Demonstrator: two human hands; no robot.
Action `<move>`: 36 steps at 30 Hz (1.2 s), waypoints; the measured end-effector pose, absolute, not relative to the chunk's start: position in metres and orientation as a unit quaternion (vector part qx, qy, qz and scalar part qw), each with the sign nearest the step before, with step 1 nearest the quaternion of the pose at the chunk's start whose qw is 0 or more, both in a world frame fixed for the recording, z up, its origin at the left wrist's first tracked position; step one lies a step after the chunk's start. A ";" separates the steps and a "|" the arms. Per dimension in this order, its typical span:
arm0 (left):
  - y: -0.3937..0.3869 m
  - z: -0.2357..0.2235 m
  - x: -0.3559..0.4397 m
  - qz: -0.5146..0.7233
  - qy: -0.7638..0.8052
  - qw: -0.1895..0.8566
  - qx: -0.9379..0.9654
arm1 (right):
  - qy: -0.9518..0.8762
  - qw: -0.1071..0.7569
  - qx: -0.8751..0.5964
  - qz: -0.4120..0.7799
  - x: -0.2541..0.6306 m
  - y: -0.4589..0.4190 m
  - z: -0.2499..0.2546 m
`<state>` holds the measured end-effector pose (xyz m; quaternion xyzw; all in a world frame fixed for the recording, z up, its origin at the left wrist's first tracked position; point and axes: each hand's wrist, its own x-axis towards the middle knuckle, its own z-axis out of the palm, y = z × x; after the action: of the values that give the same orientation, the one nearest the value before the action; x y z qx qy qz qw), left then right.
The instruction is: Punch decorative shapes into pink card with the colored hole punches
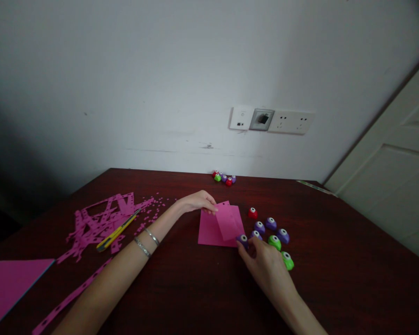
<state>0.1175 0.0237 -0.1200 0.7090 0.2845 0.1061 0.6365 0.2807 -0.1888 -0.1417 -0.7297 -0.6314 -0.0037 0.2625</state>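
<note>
My left hand [205,203] pinches the upper left edge of a small pink paper piece [226,222], which is raised at a slant over a larger pink sheet [208,232] lying on the table. In my right hand [261,260], between thumb and fingers, is a purple craft punch [242,240] with a white and black eye-like button. That punch is at the lower right corner of the pink paper; whether the paper is inside its slot I cannot tell. Beside my right hand stand several more punches: a red one [253,213], a purple one [271,223] and a green one [274,242].
Punched pink paper strips [101,218] lie heaped at left, with a yellow utility knife [118,231] on them and loose confetti [152,214] alongside. A pink sheet stack [16,284] is at the left front. Several small punches [224,178] sit by the wall [160,93].
</note>
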 end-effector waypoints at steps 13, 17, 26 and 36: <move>0.020 -0.126 0.123 0.098 0.279 0.635 0.713 | -0.655 0.241 -0.714 -0.048 0.275 -0.189 -0.143; 0.018 -0.125 0.124 0.089 0.290 0.629 0.715 | -0.668 0.221 -0.708 -0.061 0.271 -0.188 -0.144; 0.018 -0.129 0.124 0.088 0.287 0.602 0.740 | -0.681 0.199 -0.703 -0.047 0.266 -0.181 -0.143; 0.013 -0.128 0.129 0.068 0.298 0.547 0.779 | -0.686 0.194 -0.699 -0.049 0.267 -0.178 -0.150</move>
<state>0.1292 0.0126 -0.1285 0.7794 0.2984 0.0679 0.5466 0.2670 -0.1781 -0.1496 -0.6991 -0.6865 -0.0492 0.1937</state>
